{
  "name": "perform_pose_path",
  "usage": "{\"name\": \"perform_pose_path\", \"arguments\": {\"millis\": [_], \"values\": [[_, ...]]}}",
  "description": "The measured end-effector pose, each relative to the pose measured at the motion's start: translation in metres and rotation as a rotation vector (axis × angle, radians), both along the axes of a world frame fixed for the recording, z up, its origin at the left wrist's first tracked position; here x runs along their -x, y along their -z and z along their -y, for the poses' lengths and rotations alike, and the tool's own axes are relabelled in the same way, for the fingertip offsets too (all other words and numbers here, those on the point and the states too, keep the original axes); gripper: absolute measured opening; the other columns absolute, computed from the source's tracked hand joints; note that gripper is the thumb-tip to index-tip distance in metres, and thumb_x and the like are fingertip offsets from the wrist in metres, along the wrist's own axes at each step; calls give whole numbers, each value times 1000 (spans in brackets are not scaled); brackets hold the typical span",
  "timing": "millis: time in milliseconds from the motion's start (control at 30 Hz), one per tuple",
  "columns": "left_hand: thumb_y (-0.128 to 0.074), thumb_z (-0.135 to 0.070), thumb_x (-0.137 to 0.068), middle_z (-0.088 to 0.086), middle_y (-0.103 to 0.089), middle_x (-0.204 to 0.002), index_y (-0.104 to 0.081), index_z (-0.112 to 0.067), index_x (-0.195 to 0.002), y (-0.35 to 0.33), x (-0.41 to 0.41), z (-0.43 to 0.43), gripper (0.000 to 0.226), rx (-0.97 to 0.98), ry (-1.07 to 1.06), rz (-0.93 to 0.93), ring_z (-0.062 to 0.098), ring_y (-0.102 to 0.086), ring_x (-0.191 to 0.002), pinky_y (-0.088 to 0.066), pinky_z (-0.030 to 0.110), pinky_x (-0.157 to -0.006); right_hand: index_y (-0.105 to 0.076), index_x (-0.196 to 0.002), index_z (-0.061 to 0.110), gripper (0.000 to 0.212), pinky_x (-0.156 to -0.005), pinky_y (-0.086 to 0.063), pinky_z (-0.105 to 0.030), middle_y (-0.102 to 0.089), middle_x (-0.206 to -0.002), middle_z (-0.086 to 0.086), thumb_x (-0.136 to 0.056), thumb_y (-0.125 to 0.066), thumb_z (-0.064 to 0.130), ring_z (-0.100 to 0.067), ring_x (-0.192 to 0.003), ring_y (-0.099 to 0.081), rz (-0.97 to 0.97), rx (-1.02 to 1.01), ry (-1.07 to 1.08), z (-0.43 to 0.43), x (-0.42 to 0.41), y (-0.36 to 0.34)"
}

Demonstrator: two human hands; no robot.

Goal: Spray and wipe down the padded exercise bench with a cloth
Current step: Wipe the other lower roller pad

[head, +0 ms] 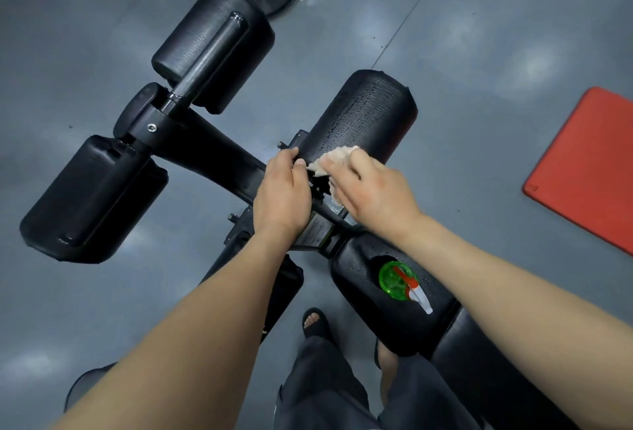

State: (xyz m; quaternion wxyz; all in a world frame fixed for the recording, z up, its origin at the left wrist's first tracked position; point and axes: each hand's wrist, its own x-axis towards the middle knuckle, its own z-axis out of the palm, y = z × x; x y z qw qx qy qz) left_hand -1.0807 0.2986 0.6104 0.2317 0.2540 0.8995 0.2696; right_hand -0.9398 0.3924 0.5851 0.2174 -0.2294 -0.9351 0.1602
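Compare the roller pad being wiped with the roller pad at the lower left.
The roller pad being wiped has a cracked, worn-looking cover; the lower-left roller pad looks smoother and glossier. The right hand holds the cloth against the wiped one and the left hand grips its end; the lower-left one is untouched. Both are black padded cylinders on the bench frame.

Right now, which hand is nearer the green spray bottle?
Right. The right hand holds the cloth just beyond the spray bottle; the left hand grips the roller pad end, farther left.
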Motion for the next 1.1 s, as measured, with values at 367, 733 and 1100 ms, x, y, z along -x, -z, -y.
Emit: {"name": "perform_pose_path", "arguments": {"millis": [367, 733, 1100], "values": [[-31, -41, -104, -12, -55, -136, -52, -35, -134, 2, -1, 1, 37, -6, 3, -21, 12, -55, -112, -44, 40, -98, -61, -128, 34, 31, -69, -46, -38, -48, -110, -10, -102, -46, 38, -34, -85, -54, -48, 241, 421, -102, 15, 1], [-21, -52, -97, -12, -60, -135, -47, -42, -142, -1, -1, 0, 53, 22, 19, 4, 15, -56, -122, -46, 49, -104, -65, -125, 26, 31, -62, -47, -35, -48, -106, -11, -97, -53, 28, -29, -79, -54, -90, 248, 266, -32, 6, -3], [-28, -46, -100, -12, -58, -135, -51, -40, -136, -1, -1, 2, 43, 1, 1, -1, 14, -56, -120, -46, 49, -104, -66, -122, 24, 31, -66, -51, -46, -58, -112, -13, -101, -47, 36, -44, -84, -63, 55, 87, 430, -106, 28, -19]]}}
